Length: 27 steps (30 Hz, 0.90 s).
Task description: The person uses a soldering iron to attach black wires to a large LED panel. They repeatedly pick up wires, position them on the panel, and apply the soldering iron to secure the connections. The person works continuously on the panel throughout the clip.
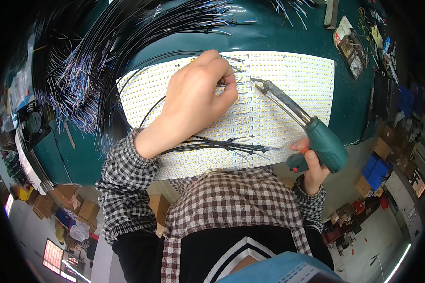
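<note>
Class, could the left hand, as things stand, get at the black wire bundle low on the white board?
Probably yes: the free end of the black wire bundle lies uncovered below the left hand, though its fingers look pinched together and may need opening first.

The soldering gun (327, 145) is green, the apron (231, 200) brown-and-white checked.

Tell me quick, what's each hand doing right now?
Left hand: closed, seemingly pinching a dark wire at the fingertips.
Right hand: closed, holding a green soldering gun.
</note>
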Each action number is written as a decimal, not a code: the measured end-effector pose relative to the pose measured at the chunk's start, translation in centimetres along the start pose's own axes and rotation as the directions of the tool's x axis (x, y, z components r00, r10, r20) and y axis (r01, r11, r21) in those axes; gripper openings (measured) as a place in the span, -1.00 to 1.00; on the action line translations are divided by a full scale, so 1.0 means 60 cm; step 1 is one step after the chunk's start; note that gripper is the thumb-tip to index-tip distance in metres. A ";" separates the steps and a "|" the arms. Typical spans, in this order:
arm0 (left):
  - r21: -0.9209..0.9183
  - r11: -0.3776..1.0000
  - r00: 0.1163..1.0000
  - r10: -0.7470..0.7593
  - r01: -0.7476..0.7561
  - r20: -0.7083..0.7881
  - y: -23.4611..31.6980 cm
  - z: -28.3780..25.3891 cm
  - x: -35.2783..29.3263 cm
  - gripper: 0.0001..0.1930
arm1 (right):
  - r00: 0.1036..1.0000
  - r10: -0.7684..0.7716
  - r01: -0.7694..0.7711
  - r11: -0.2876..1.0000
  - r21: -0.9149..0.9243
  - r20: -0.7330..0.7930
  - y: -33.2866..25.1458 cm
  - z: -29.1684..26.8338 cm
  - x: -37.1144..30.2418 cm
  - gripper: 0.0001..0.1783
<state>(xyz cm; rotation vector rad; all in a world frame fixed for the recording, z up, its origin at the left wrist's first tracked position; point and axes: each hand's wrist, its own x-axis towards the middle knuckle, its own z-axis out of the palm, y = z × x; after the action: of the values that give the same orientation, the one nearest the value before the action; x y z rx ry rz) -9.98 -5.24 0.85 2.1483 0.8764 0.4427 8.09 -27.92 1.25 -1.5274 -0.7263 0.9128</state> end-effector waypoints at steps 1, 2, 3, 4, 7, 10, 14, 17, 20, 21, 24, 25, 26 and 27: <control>0.002 1.000 1.000 -0.003 0.003 0.000 0.000 0.000 0.000 -0.91 | 1.000 0.006 -0.006 1.000 0.000 -0.002 0.001 -0.001 -0.001 -0.66; 0.002 1.000 1.000 -0.007 0.007 0.004 0.000 0.000 0.000 -0.91 | 1.000 0.012 -0.012 1.000 0.001 -0.005 0.002 -0.001 -0.001 -0.66; 0.002 1.000 1.000 -0.011 0.011 0.007 0.000 0.000 0.000 -0.91 | 1.000 0.018 -0.018 1.000 0.001 -0.008 0.003 -0.002 -0.002 -0.66; 0.002 1.000 1.000 -0.014 0.014 0.010 0.000 0.000 0.000 -0.91 | 1.000 0.023 -0.023 1.000 -0.007 -0.006 0.001 -0.002 -0.001 -0.64; 0.012 1.000 1.000 0.018 -0.018 0.005 -0.002 -0.002 -0.002 -0.91 | 1.000 0.027 -0.027 1.000 -0.013 -0.005 -0.003 0.001 -0.002 -0.58; -0.084 0.996 0.999 -0.028 0.031 0.042 0.004 -0.007 -0.004 -0.91 | 0.999 0.022 -0.022 1.000 0.007 -0.035 -0.002 0.002 0.001 -0.51; -0.081 0.996 0.998 0.047 -0.043 0.050 -0.002 -0.005 -0.003 -0.90 | 0.996 0.038 -0.037 0.999 0.015 -0.080 -0.004 0.001 0.003 -0.46; -0.036 0.997 0.998 0.063 -0.062 0.032 -0.007 -0.001 -0.003 -0.91 | 0.997 0.036 -0.035 0.999 0.010 -0.069 -0.005 0.000 0.003 -0.45; -0.027 0.999 0.999 0.042 -0.042 -0.002 -0.002 0.006 -0.001 -0.91 | 0.998 0.030 -0.029 1.000 0.009 -0.052 -0.003 -0.002 0.002 -0.45; -0.014 0.999 0.999 0.040 -0.041 -0.018 -0.001 0.009 -0.002 -0.91 | 0.999 0.026 -0.026 1.000 0.011 -0.045 -0.002 -0.002 0.002 -0.45; 0.051 0.995 0.994 0.086 -0.083 -0.065 -0.004 0.019 -0.004 -0.90 | 0.999 0.026 -0.025 0.999 0.023 -0.021 0.004 -0.008 -0.001 -0.48; 0.078 0.992 0.991 0.109 -0.103 -0.081 -0.005 0.022 -0.004 -0.89 | 0.999 0.028 -0.027 0.999 0.025 -0.022 0.004 -0.007 -0.002 -0.50; 0.074 0.992 0.990 0.113 -0.106 -0.087 -0.006 0.023 -0.004 -0.89 | 0.999 0.030 -0.030 0.999 0.027 -0.024 0.003 -0.007 -0.002 -0.53; 0.068 0.992 0.989 0.116 -0.109 -0.094 -0.007 0.024 -0.004 -0.89 | 0.999 0.033 -0.032 0.999 0.030 -0.025 0.003 -0.006 -0.003 -0.55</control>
<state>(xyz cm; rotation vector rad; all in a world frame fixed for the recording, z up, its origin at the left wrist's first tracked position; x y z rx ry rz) -9.53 -5.95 -0.41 2.2579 0.8354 0.5888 8.32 -28.28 1.12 -1.5263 -0.6690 0.9229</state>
